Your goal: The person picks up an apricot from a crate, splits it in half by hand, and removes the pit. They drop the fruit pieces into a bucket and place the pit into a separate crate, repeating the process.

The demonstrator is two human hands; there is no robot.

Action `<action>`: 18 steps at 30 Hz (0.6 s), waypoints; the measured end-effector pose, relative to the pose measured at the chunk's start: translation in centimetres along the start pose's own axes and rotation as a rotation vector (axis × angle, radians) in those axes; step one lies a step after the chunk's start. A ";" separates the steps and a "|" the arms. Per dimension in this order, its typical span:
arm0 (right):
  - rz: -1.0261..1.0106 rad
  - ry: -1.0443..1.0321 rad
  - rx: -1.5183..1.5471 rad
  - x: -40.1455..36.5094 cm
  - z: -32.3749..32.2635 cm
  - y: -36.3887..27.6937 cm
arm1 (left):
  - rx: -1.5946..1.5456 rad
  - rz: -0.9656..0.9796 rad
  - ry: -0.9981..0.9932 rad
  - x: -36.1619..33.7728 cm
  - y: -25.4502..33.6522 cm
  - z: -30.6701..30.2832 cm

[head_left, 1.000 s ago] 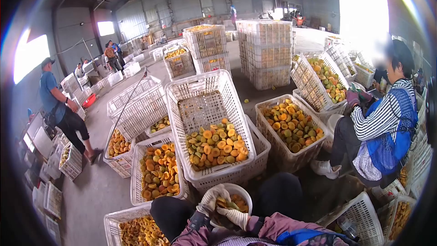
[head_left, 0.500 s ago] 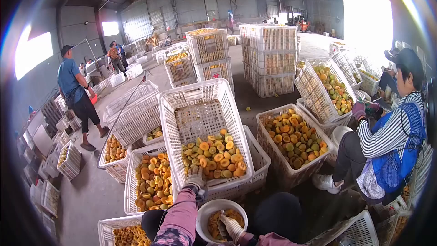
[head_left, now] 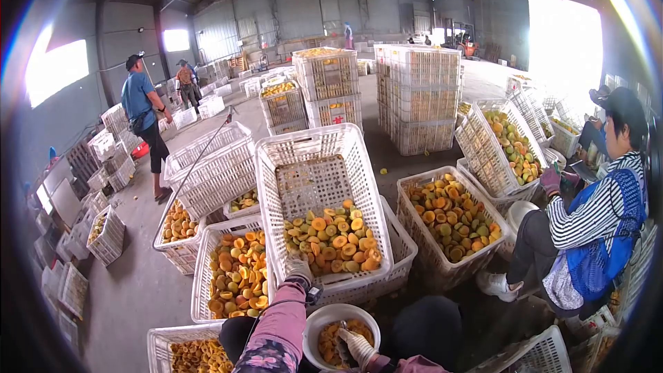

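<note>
1. Left hand (head_left: 300, 269): gloved, at the near end of the tilted white crate (head_left: 314, 183), with my fingers against the halved fruit (head_left: 338, 242). I cannot tell whether they have closed on a piece.
2. Right hand (head_left: 357, 347): gloved, reaching into the white bowl (head_left: 310, 347), fingers bent over the orange pieces (head_left: 330, 349) inside. What it grips, if anything, I cannot tell.
3. Halved fruit: orange and green-yellow, gathered in the near part of the tilted crate. The perforated floor shows at the far end, with dark residue on it.
4. Support: the tilted crate rests on a lower crate (head_left: 406, 257), its near end lower than its far end.
5. Bowl: between my knees, just below the near end of the tilted crate, and part filled.
6. To the left: a crate of fruit halves (head_left: 199, 290) stands beside the tilted one. Nearer me, a lower-left crate (head_left: 160, 345) holds orange pieces.
7. To the right: a full crate (head_left: 445, 273) of orange and green fruit stands beside the lower crate.
8. Beyond that, a seated co-worker (head_left: 599, 214) in a striped sleeve and blue garment has a gloved hand (head_left: 550, 179) near another tilted crate (head_left: 483, 159) of fruit.
9. Background: stacked crates (head_left: 421, 100) stand ahead of me; a person in a blue shirt (head_left: 141, 100) stands at far left.
</note>
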State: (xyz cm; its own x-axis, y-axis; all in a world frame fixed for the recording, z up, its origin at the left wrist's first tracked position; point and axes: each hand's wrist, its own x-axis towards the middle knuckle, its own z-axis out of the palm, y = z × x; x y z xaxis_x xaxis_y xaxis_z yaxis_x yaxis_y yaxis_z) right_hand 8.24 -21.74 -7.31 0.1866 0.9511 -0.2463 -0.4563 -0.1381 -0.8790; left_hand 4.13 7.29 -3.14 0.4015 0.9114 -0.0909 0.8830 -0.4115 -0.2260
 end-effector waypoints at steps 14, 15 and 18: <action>0.531 0.137 0.143 -3.3 3.1 -8.1 | -0.525 0.034 -0.329 -0.7 -0.7 -1.3; 0.526 0.170 0.129 -3.2 3.1 -7.8 | -0.528 0.065 -0.397 0.0 -0.9 -0.4; 0.459 0.124 0.137 -2.5 1.9 -5.7 | -0.674 0.122 -0.528 -2.4 -0.9 -4.2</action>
State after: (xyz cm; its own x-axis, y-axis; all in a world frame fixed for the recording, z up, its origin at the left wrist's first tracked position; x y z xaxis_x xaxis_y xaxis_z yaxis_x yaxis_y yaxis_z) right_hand 8.75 -22.77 -0.94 0.0383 0.7594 -0.6495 -0.6243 -0.4893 -0.6089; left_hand 3.38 5.40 1.34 0.4849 0.6770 -0.5537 0.8640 -0.2726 0.4233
